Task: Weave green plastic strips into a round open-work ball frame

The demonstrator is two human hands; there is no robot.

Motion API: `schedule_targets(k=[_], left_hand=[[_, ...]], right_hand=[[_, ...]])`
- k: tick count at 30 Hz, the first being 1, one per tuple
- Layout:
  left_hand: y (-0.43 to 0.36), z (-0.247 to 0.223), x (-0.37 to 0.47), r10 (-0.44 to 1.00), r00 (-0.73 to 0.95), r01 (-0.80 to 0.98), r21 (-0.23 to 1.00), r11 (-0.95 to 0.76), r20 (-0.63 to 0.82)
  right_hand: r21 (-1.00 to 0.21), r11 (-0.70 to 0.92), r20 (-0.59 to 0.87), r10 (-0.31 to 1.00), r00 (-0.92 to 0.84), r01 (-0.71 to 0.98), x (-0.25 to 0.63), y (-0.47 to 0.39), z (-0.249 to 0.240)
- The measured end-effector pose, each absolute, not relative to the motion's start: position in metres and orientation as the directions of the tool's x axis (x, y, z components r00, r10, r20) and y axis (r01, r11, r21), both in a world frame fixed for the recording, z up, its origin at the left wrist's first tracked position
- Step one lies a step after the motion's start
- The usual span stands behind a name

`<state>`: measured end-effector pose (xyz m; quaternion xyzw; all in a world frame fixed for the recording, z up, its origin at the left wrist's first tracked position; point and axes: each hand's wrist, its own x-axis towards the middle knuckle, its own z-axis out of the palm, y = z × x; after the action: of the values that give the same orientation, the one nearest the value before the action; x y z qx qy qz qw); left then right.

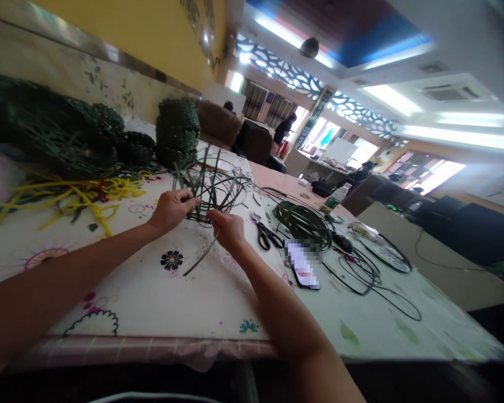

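A loose weave of dark green strips (213, 187) stands on the patterned tablecloth, its upper ends sticking up and curving outward. My left hand (173, 210) is closed at its left side, thumb and fingers pinching a green strip. On the near right side, my right hand (228, 228) pinches another green strip, whose free tail (201, 256) hangs down toward me over the cloth. The fingertips partly hide the lower part of the weave. Black-handled scissors (265, 235) lie just right of my right hand.
A phone (302, 266) and a coil of green strip (304, 224) lie to the right, with thin loops (361, 274) beyond. Yellow strips (88, 196) and woven green baskets (177, 131) are at the left. A bottle (338, 197) stands farther back. People are in the background.
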<state>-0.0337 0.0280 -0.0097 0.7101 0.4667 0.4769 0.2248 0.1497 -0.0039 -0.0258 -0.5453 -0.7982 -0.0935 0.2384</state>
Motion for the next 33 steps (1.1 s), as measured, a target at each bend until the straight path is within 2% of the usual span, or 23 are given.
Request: schedule_targets(k=[5,9,13,16,20,23,27,30,33], left_hand=[[0.026,-0.002,-0.038,0.896,0.152,0.432,0.788,-0.44,0.417],[0.026,-0.003,-0.042,0.867,0.253,0.367,0.786,-0.497,0.43],[0.027,-0.005,-0.043,0.784,0.377,0.419,0.663,-0.62,0.494],[0.027,-0.008,-0.04,0.742,0.385,0.48,0.568,-0.669,0.548],[0.027,-0.013,-0.035,0.675,0.336,0.547,0.447,-0.707,0.657],[0.029,-0.016,-0.035,0.607,0.311,0.609,0.337,-0.718,0.731],[0.033,-0.021,-0.039,0.589,0.29,0.644,0.301,-0.703,0.755],[0.036,-0.022,-0.041,0.593,0.281,0.672,0.287,-0.683,0.754],[0.036,-0.021,-0.039,0.599,0.3,0.671,0.282,-0.686,0.743]], right_hand=[[-0.126,0.369,0.505,0.823,-0.26,0.921,0.147,-0.005,-0.027],[-0.132,0.369,0.498,0.827,-0.261,0.92,0.148,-0.004,-0.026],[-0.179,0.38,0.522,0.818,-0.24,0.907,0.151,-0.002,-0.024],[-0.207,0.401,0.548,0.803,-0.233,0.892,0.151,-0.002,-0.024],[-0.33,0.478,0.595,0.775,-0.213,0.814,0.15,-0.003,-0.026],[-0.478,0.58,0.649,0.739,-0.18,0.66,0.149,-0.005,-0.026],[-0.636,0.618,0.673,0.738,-0.06,0.462,0.151,-0.005,-0.028],[-0.682,0.567,0.656,0.753,0.044,0.462,0.151,-0.003,-0.029],[-0.642,0.558,0.667,0.745,0.024,0.526,0.15,-0.002,-0.029]])
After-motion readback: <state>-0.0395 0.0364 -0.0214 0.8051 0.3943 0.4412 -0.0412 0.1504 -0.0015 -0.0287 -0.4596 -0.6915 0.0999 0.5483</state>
